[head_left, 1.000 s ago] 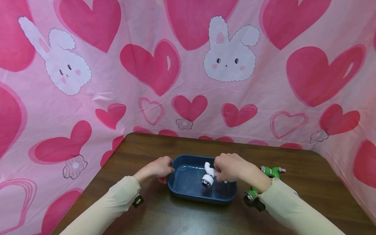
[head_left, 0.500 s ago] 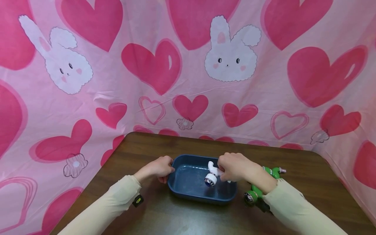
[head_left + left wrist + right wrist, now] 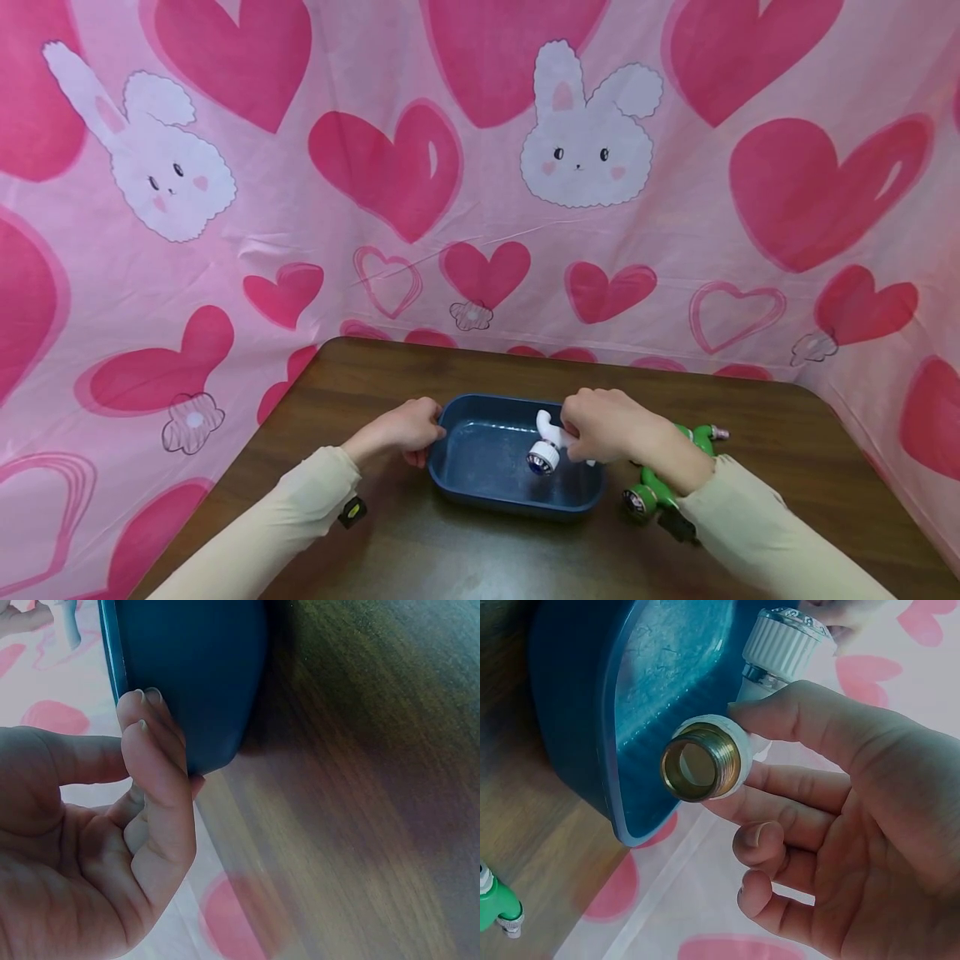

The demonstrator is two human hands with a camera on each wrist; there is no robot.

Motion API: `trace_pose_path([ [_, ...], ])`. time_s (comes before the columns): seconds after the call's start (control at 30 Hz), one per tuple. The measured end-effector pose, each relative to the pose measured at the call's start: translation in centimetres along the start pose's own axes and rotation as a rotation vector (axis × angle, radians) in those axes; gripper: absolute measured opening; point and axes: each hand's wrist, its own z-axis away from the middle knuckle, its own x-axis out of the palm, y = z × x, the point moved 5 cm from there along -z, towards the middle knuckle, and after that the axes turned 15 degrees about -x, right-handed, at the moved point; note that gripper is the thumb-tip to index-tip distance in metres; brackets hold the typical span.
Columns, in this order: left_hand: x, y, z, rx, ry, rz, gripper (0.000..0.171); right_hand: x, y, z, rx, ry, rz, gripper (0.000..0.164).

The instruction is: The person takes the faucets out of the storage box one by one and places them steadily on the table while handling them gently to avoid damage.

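Observation:
My left hand (image 3: 408, 427) pinches the left rim of a blue rectangular basin (image 3: 487, 498); in the left wrist view its thumb and fingers (image 3: 157, 761) close on the edge. Over the basin's right part, my right hand (image 3: 606, 425) holds a white tap (image 3: 543, 457). The tap's ribbed, chrome-topped knob (image 3: 784, 645) and brass threaded inlet (image 3: 697, 769) show in the right wrist view. Thumb and first fingers pinch the tap's body, while the other fingers curl loosely. In the head view the hand hides part of the tap.
Green tap parts (image 3: 647, 498) lie on the brown wooden table (image 3: 390, 542), right of the basin. My right forearm hides their middle, so I cannot tell whether they are one piece. A pink heart-patterned cloth (image 3: 480, 333) hangs behind the table.
My right hand has shifted slightly to the right with the white tap, staying over the basin. The left hand and the basin look unmoved.

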Motion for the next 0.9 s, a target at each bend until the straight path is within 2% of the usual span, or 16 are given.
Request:
trace_pose_path([
  [0.37,0.0,0.0,0.0,-0.001,-0.003,-0.010,0.013,0.1,0.2,0.8,0.069,-0.011,-0.048,0.026],
  [0.9,-0.1,0.2,0.3,-0.021,-0.006,0.016,0.018,-0.1,0.5,1.8,0.044,-0.002,-0.038,0.031],
])
